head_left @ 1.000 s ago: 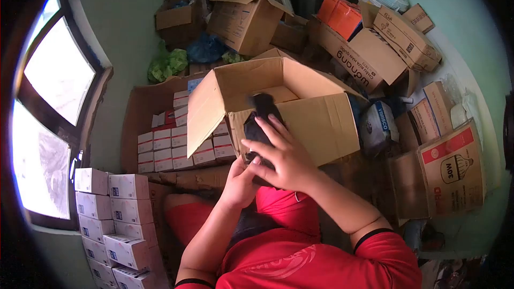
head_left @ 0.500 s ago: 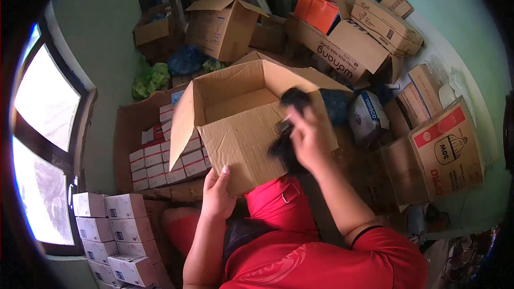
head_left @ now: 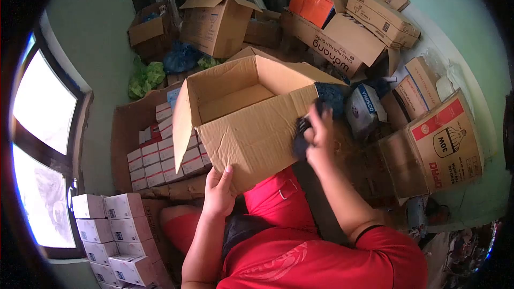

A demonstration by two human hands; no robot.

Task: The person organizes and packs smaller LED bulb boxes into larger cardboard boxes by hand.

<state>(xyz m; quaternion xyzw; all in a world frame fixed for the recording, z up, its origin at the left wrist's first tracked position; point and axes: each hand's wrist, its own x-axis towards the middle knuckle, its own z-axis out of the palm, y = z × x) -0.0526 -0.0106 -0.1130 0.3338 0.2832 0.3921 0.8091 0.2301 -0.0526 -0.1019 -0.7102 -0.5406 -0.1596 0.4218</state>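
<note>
An open, empty-looking cardboard box (head_left: 257, 134) is tilted above my lap, its flaps spread. My left hand (head_left: 218, 190) grips its lower left edge, with the thumb on the outer face. A dark object (head_left: 303, 132), possibly a tape dispenser, is in my right hand (head_left: 320, 136) at the right side of the box. Its exact shape is partly hidden by the fingers.
Small white boxes fill a large carton (head_left: 122, 144) at the left, and more white boxes (head_left: 128, 230) are stacked below it. Several cartons (head_left: 217, 27) lie at the back. A bulb carton (head_left: 447, 147) and a VIMISCO bag (head_left: 365, 112) are at the right.
My right hand has moved slightly right and down with the dark object, which is less blurred now. The view has shifted a little; my left hand keeps its hold on the box.
</note>
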